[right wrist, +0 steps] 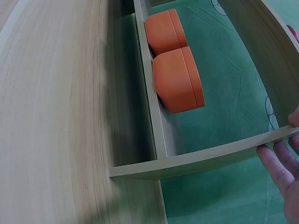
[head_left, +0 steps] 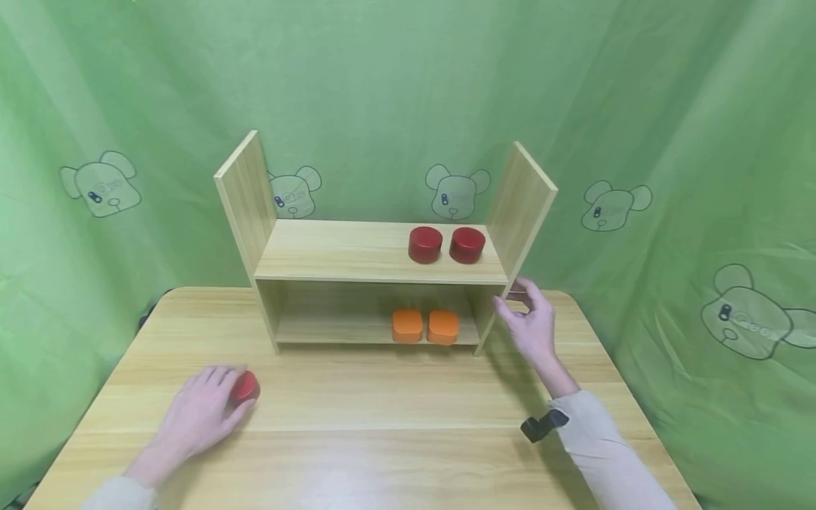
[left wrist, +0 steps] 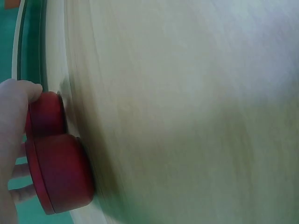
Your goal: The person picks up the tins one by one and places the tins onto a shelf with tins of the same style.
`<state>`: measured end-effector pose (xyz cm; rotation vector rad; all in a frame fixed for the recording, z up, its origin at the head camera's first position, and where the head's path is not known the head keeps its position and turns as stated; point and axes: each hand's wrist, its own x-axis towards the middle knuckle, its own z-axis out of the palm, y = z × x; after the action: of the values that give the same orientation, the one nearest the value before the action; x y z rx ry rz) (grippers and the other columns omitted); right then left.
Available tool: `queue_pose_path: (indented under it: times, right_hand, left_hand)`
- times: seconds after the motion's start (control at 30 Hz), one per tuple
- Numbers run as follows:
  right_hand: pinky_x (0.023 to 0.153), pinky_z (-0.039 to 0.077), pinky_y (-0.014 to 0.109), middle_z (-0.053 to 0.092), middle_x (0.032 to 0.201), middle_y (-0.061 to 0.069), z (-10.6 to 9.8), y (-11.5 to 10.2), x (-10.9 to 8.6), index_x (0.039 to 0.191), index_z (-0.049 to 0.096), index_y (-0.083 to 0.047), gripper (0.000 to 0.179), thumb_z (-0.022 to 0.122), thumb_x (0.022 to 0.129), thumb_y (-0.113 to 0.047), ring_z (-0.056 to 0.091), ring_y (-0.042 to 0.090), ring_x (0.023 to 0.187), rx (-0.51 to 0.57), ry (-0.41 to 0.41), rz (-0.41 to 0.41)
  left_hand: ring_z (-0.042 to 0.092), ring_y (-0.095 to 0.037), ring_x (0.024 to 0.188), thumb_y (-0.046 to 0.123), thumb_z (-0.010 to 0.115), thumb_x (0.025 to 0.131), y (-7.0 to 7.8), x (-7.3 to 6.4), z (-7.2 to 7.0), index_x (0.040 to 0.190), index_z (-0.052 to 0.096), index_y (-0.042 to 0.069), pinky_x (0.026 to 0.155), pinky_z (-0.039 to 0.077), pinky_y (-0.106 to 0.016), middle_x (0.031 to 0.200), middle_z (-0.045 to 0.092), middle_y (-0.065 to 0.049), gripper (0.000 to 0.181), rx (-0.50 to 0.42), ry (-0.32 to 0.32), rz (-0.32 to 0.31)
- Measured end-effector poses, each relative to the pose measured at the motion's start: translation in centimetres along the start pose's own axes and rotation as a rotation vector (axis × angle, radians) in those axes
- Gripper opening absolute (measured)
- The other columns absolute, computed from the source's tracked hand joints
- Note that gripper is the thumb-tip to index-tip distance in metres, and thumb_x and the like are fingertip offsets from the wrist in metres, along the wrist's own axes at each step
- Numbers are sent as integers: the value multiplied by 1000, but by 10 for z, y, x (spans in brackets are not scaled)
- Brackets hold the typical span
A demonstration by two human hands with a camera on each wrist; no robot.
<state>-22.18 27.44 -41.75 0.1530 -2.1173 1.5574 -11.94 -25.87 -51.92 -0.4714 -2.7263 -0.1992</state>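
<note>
Fingers of the left hand (head_left: 200,411) curl round two red tins (left wrist: 65,172) on the table (head_left: 357,453). The right hand (head_left: 534,327) pinches the right shelf panel (head_left: 519,205) — between it and two orange tins (head_left: 407,326) — with dark-red tins (head_left: 425,245) above.

The head view is bright, with glare on the surface (head_left: 357,453). Both wrist views look dimmer, with soft shadows.

- In the head view, the red tins (left wrist: 63,172) are largely covered by the left hand (head_left: 199,411).
- The right hand (right wrist: 286,175) is cut off by the right wrist view's edge.
- The lettering (head_left: 757,329) on the curtain (head_left: 357,85) cannot be read.
</note>
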Motion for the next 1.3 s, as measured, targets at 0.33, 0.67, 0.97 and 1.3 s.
queue_pose_path:
  times: [0.33, 0.67, 0.97, 1.3]
  right_hand:
    - [67, 59, 9, 66, 103, -12, -1, -12, -3, 130, 63, 11, 44, 73, 87, 14, 66, -5, 91, 24, -11, -11]
    - [67, 58, 7, 66, 102, -18, -2, -11, -3, 130, 62, 11, 44, 73, 88, 13, 65, -6, 92, 11, -5, -2]
    - [67, 58, 8, 66, 101, -25, -1, 2, -1, 132, 62, 10, 46, 72, 88, 14, 64, -8, 91, 7, -1, -1]
    - [67, 59, 10, 66, 102, -26, -3, 19, 4, 132, 66, 1, 47, 78, 88, 8, 65, -6, 92, -9, -5, -21]
  left_hand:
    - [70, -37, 105, 35, 82, 84, -1, 1, 1, 127, 68, 2, 90, 61, -58, 112, 74, -18, 55, 20, 20, 22]
    - [69, -37, 105, 36, 83, 84, 1, 1, 0, 127, 68, 2, 90, 61, -59, 112, 74, -18, 57, 16, -6, 13]
    - [69, -37, 105, 37, 84, 83, 4, 5, -1, 125, 69, 3, 91, 61, -59, 112, 74, -18, 56, 5, 27, 23]
    - [69, -35, 100, 34, 87, 79, 9, 15, -2, 124, 70, 2, 87, 62, -54, 108, 74, -16, 58, -14, 117, 77]
